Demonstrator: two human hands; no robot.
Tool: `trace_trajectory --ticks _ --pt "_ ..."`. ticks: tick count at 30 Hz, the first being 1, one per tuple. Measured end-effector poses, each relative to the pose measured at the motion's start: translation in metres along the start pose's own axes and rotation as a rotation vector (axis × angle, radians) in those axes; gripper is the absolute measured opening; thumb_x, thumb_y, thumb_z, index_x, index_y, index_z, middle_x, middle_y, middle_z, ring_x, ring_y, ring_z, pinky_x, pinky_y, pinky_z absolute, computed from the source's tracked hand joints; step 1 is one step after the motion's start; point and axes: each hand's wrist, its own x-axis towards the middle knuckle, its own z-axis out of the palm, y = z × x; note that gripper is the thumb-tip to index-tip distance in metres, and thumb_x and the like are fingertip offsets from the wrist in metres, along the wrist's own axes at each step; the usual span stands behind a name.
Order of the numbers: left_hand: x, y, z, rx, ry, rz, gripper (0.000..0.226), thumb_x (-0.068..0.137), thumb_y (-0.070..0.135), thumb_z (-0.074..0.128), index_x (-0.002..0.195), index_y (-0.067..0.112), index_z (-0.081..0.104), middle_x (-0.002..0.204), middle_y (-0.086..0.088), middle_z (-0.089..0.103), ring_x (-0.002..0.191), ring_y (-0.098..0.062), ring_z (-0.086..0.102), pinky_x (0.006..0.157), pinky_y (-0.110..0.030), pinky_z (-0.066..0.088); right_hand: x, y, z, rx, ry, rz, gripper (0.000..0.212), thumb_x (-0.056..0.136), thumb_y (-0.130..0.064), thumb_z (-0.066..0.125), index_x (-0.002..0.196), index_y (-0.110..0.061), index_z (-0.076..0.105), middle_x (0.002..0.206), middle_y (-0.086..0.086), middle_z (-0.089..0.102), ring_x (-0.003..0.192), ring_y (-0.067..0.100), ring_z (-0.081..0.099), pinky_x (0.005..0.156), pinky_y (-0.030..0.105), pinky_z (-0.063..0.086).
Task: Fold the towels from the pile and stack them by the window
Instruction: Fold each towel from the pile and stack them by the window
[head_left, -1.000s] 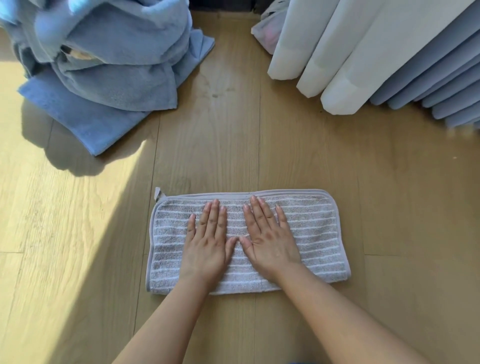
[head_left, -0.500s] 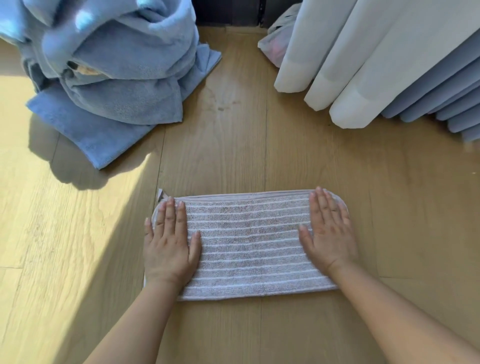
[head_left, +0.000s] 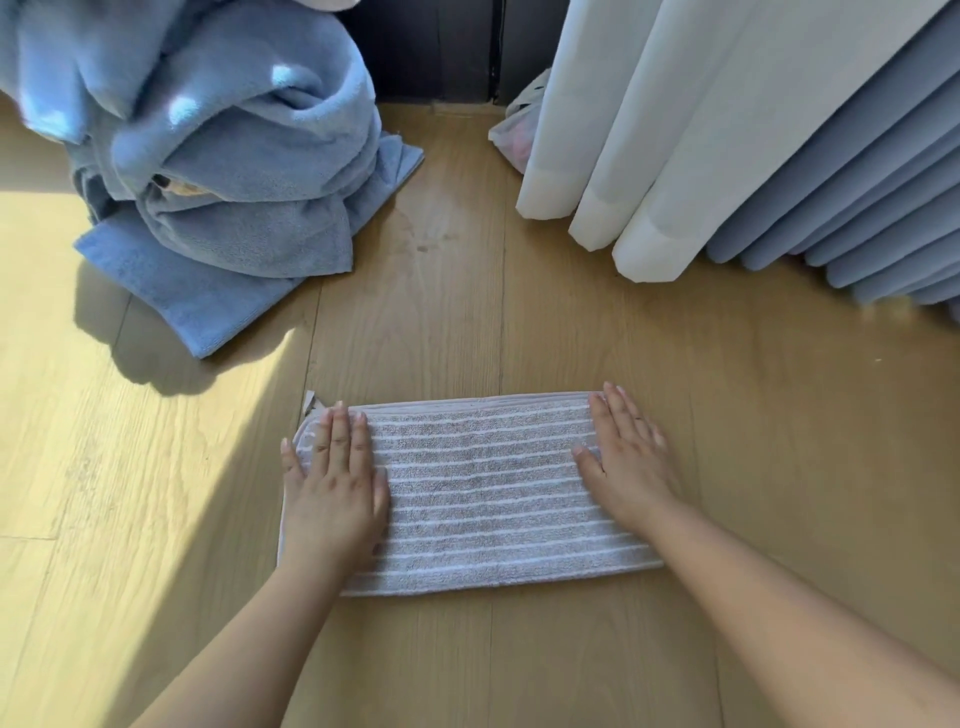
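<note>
**Pressing the folded strip flat**

I judge this to be the smoothing step. The grey, white-striped terry towel lies as a folded strip on the pale wooden floor. My left hand and right hand press its two ends, fingers straight, gripping nothing. Next I'd pinch one end and fold it across; the heap of blue towels is yet to be folded.

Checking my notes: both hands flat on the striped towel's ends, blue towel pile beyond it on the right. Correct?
No: the head view shows the blue towel pile on the left. Left hand and right hand lie flat on the ends of the striped towel.
</note>
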Motion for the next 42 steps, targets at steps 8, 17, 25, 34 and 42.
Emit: trace_trajectory --ticks 8,17,25,34,42 --pt "-0.019 0.119 -0.015 -0.023 0.059 0.661 0.058 0.074 0.018 0.032 0.126 0.011 0.054 0.129 -0.007 0.058 0.129 -0.020 0.045 0.109 -0.049 0.017 0.015 0.011 -0.039 0.733 0.129 0.381 0.047 0.094 -0.015 0.042 0.140 -0.014 0.033 0.144 0.008 0.036 0.124 0.024 0.044 0.096 0.029 0.037" --pt "-0.042 0.199 -0.017 0.245 -0.207 1.050 0.044 0.076 0.040 0.045 0.116 0.036 0.063 0.120 0.013 0.064 0.115 -0.009 0.058 0.090 -0.034 0.050 0.017 0.025 -0.055 0.884 -0.125 0.375 0.010 0.087 -0.003 0.052 0.090 -0.006 0.061 0.089 0.013 0.060 0.083 0.021 0.056 0.072 0.029 0.044" --pt "-0.046 0.218 -0.041 0.399 -0.255 1.027 0.024 0.089 0.014 0.048 0.109 0.010 0.062 0.110 -0.005 0.054 0.110 -0.024 0.039 0.088 -0.032 0.035 0.014 0.039 -0.060 0.855 -0.128 0.329 0.025 0.087 -0.004 0.056 0.067 -0.016 0.052 0.073 0.004 0.056 0.077 0.020 0.054 0.069 0.030 0.046" --pt "-0.047 0.234 -0.064 0.051 0.002 0.971 0.025 0.034 0.029 0.078 0.055 0.024 0.064 0.067 0.008 0.058 0.073 -0.013 0.049 0.058 -0.016 0.043 0.004 0.054 -0.096 0.746 0.165 0.436 0.021 0.082 -0.006 0.053 0.062 -0.012 0.052 0.061 0.003 0.048 0.065 0.020 0.046 0.062 0.026 0.036" --pt "-0.044 0.197 -0.080 -0.175 0.301 0.874 0.027 0.067 0.006 0.038 0.061 0.019 0.061 0.068 0.004 0.059 0.070 -0.015 0.048 0.045 -0.021 0.037 -0.008 -0.001 -0.123 0.780 0.322 0.286 0.022 0.087 -0.013 0.051 0.106 -0.008 0.060 0.095 0.001 0.056 0.084 0.016 0.051 0.072 0.026 0.038"
